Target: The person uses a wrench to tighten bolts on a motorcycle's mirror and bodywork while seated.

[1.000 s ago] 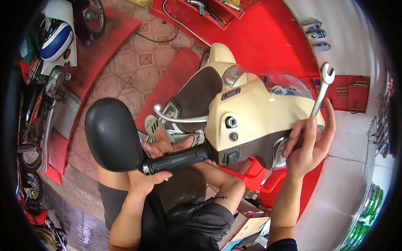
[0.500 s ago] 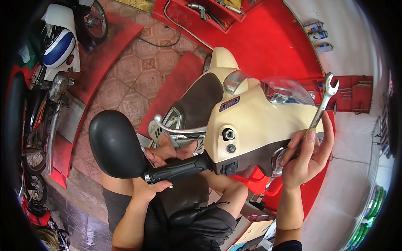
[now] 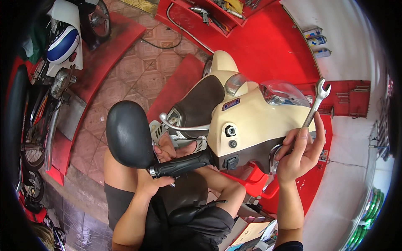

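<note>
A cream and brown scooter handlebar housing (image 3: pixel 251 125) fills the middle of the view. My left hand (image 3: pixel 157 182) is wrapped around its black rubber grip (image 3: pixel 182 164), just beside the chrome brake lever (image 3: pixel 180 125) and the black round mirror (image 3: pixel 129 134). My right hand (image 3: pixel 299 152) is at the housing's right end and holds a silver open-ended wrench (image 3: pixel 315 106) upright, its jaw pointing up. The brown seat (image 3: pixel 201 104) lies beyond the handlebar. My knees and dark shorts (image 3: pixel 197 217) are below.
A second motorcycle with a blue and white body (image 3: pixel 63 42) stands at the left on a red ramp (image 3: pixel 100 54). Red shelves with tools (image 3: pixel 209 16) line the back. A red tool rack (image 3: pixel 351 98) hangs on the right wall. The floor is brown tile (image 3: pixel 142 71).
The handlebar and mirror sit a little further right in the view. Both hands keep their holds on the grip and the wrench.
</note>
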{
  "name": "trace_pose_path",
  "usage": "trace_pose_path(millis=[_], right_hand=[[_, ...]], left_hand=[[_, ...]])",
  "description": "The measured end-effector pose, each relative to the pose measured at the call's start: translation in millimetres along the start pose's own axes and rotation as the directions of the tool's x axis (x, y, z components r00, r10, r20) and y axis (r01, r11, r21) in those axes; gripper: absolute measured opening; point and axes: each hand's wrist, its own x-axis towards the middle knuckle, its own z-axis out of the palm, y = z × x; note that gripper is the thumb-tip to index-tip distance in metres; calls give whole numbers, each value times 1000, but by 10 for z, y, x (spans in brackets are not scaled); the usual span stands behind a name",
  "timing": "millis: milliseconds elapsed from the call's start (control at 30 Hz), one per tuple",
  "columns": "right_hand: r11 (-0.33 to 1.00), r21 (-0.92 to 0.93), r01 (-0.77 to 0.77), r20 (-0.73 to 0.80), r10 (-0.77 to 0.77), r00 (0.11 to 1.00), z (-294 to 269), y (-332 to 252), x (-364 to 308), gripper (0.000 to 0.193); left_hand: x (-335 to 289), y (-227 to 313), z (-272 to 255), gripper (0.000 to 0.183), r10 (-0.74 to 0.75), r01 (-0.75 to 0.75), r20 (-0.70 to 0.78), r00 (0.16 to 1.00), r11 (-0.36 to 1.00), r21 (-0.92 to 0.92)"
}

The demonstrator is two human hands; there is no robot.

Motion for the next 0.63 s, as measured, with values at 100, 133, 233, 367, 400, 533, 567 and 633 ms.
trace_pose_path(millis=[100, 133, 233, 367, 400, 533, 567, 633], right_hand=[[1000, 23, 15, 14, -15, 1000, 7, -9, 5, 40], [999, -13, 42, 17, -42, 999, 37, -25, 12, 40], [998, -52, 34, 15, -34, 999, 46, -17, -17, 41], [1000, -19, -3, 5, 3, 1000, -7, -11, -23, 42], [1000, -23, 6, 20, -6, 1000, -10, -11, -20, 43], [999, -52, -15, 47, 17, 999, -23, 3, -51, 46], [998, -58, -2, 55, 6, 998, -27, 7, -54, 46], [994, -107, -18, 30, 21, 999, -12, 0, -62, 47]], left_hand=[[17, -30, -103, 87, 43, -10, 138, 990, 973, -229], [25, -67, -118, 90, 95, -43, 172, 981, 957, -285], [-27, -168, -213, 86, 37, -37, 47, 998, 999, 13], [-23, -73, -121, 78, -5, 6, 58, 998, 1000, -7], [-6, -78, -153, 80, 10, -10, 76, 997, 1000, 1], [5, 54, -126, 82, -28, 26, 100, 995, 999, 18], [8, 66, -130, 82, -39, 36, 110, 993, 999, 33], [18, 58, -141, 83, -52, 47, 119, 992, 998, 45]])
